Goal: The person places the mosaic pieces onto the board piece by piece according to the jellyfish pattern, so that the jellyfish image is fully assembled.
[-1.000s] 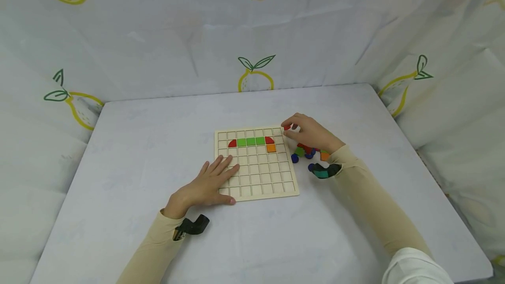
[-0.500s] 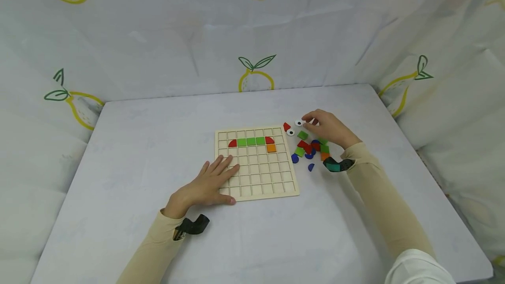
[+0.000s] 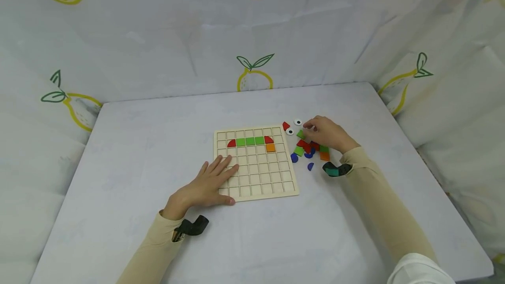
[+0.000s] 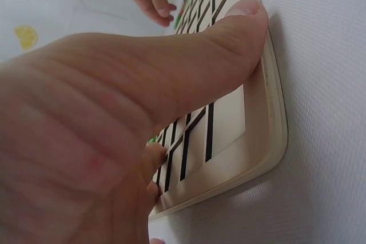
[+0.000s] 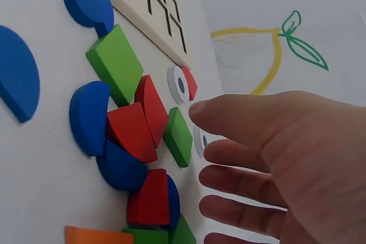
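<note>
A pale wooden grid board (image 3: 256, 179) lies on the table, with my left hand (image 3: 205, 185) resting spread on its lower left corner. In the left wrist view the thumb (image 4: 229, 44) presses the board's edge. Red quarter-round tiles sit at both ends of a row of green square tiles (image 3: 250, 141) on the grid; an orange square tile (image 3: 270, 147) sits below the right one. My right hand (image 3: 327, 133) hovers beside a loose green tile (image 5: 178, 136), right of the board. Its fingers are slightly bent, and nothing shows between them and the thumb.
Loose pieces lie right of the board: blue half-rounds (image 5: 90, 118), red pieces (image 5: 132, 132), a green square (image 5: 115, 66) and an orange one (image 3: 324, 156). Two white eye discs (image 3: 297, 122) and a red piece (image 3: 286, 126) lie by the top right corner. A white curtain rises behind.
My right hand has left the red piece by the board's corner, moved right past the eye discs, then come slightly nearer over the loose pieces. The left hand has stayed on the board.
</note>
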The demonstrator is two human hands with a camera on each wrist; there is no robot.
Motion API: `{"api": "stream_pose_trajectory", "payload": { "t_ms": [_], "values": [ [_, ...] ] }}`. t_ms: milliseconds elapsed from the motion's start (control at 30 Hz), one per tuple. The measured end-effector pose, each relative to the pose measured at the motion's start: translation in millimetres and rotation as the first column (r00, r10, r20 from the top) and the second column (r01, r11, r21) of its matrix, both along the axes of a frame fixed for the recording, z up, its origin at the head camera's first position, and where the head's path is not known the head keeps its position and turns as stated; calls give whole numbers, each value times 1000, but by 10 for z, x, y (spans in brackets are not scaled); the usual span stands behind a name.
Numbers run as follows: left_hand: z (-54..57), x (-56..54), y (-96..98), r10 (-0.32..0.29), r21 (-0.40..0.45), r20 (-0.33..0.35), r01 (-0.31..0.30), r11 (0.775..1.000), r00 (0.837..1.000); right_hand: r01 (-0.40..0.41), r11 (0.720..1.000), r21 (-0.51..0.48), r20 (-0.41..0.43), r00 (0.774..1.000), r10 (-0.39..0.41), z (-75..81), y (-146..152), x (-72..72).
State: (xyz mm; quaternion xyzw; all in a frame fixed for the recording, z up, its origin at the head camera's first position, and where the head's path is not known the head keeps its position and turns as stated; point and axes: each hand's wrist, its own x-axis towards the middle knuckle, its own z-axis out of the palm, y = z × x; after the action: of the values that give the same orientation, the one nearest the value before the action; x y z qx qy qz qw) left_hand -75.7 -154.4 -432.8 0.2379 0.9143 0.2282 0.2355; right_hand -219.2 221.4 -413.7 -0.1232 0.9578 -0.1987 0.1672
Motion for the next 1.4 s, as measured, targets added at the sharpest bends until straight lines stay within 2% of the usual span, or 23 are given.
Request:
{"api": "stream_pose_trajectory", "payload": {
  "t_ms": [267, 967, 1200, 1300, 1400],
  "values": [
    [20, 4, 2, -3, 0, -10, 3, 1000, 1000, -13, 999, 45, -8, 1000, 13, -28, -26, 29],
    [-1, 9, -10, -11, 4, -16, 11, 1000, 1000, -63, 998, 31, -32, 997, 64, 2, 219, 147],
    [-7, 17, -24, -6, 6, -20, 6, 1000, 1000, -36, 990, 136, -103, 993, 50, -44, 132, 206],
    [-8, 19, -22, -4, 5, -17, 4, 1000, 1000, -6, 986, 164, -133, 991, 28, -71, 51, 222],
    [-5, 18, -15, 0, 3, -11, 0, 1000, 1000, -11, 984, 178, -153, 987, 39, -65, -33, 238]
  ]
}}
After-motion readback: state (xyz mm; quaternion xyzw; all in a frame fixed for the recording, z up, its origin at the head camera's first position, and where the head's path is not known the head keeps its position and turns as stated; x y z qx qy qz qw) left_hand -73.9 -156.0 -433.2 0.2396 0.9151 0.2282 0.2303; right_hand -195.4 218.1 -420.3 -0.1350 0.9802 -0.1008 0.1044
